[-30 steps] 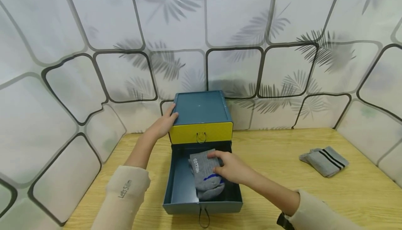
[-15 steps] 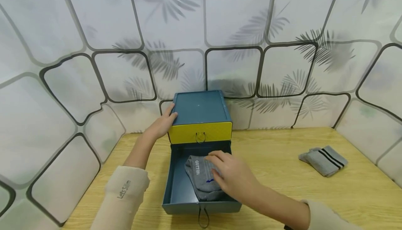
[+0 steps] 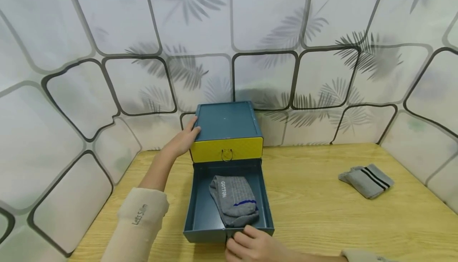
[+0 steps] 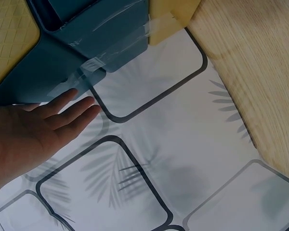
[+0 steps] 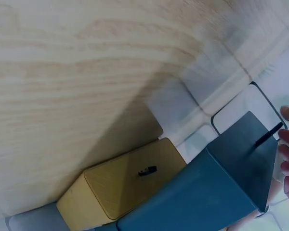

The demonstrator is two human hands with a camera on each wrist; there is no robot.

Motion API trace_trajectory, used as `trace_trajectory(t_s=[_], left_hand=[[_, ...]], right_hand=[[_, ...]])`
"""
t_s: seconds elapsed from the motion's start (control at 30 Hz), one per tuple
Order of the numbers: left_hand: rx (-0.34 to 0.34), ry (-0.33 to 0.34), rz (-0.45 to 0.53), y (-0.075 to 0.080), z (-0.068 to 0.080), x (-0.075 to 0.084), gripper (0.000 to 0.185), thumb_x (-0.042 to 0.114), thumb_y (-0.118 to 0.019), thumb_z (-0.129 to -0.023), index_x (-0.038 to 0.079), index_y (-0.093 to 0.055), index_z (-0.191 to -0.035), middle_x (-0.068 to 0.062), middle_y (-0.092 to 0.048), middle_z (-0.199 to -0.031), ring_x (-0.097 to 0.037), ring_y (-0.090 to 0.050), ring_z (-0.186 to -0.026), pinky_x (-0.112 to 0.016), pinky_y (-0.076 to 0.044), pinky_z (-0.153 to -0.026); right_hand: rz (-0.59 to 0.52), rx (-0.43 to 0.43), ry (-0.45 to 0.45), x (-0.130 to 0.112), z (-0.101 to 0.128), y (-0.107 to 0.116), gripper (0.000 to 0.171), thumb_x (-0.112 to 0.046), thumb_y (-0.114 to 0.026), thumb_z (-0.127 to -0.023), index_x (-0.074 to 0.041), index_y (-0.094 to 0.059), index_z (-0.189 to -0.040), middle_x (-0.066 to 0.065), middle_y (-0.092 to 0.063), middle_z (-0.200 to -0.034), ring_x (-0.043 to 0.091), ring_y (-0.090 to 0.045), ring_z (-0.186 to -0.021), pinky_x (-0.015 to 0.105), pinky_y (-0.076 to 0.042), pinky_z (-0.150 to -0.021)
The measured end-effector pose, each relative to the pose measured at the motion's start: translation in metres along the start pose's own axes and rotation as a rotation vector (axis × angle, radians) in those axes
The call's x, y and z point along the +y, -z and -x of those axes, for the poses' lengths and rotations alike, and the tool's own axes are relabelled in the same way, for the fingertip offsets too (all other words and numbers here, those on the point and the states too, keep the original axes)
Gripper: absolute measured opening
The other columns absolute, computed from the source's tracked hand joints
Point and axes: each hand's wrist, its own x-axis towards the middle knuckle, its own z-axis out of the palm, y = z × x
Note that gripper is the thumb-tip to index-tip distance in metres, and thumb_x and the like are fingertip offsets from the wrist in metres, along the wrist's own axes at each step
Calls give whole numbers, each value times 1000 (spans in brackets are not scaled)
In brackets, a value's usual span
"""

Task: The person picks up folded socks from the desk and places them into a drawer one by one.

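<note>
A two-tier blue storage box (image 3: pixel 226 121) has a yellow upper drawer front (image 3: pixel 227 149). Below it the blue lower drawer (image 3: pixel 205 214) is pulled out, and in it lie folded grey socks (image 3: pixel 236 200) marked COTTON, with a blue stripe. My left hand (image 3: pixel 181 140) rests on the box's upper left edge, its fingers extended along the side in the left wrist view. At the lower drawer's front is my right hand (image 3: pixel 254 247), fingers curled; in the right wrist view its fingertips pinch the end of the black pull loop (image 5: pixel 269 134).
Folded grey socks (image 3: pixel 368 180) with two black stripes lie on the wooden table (image 3: pixel 307 198) at the right. A patterned wall covering (image 3: pixel 264 79) stands close behind the box and on both sides. A second black loop (image 5: pixel 148 171) is on the yellow drawer front.
My right hand has let go of the grey socks in the lower drawer and moved toward me to the drawer's front loop. The left hand stays on the box.
</note>
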Motion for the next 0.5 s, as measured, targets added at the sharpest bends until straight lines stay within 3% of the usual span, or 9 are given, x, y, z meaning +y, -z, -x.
trace_trajectory(t_s=[0.13, 0.5], left_hand=[[-3, 4, 9, 0, 0, 0, 58, 38, -18, -101, 17, 8, -148, -13, 4, -152, -35, -4, -136, -53, -10, -106], [-4, -1, 15, 0, 0, -2, 58, 39, -18, -101, 18, 9, -148, -13, 5, -152, -35, -3, -136, -54, -10, -106]], right_hand=[[15, -18, -1, -1, 3, -5, 39, -15, -32, -100, -24, -64, -79, -9, -54, -80, 5, -38, -67, 15, -28, -59], [59, 52, -62, 1, -2, -3, 41, -16, -34, -99, -23, -63, -72, -9, -51, -73, 6, -36, -61, 17, -24, -56]])
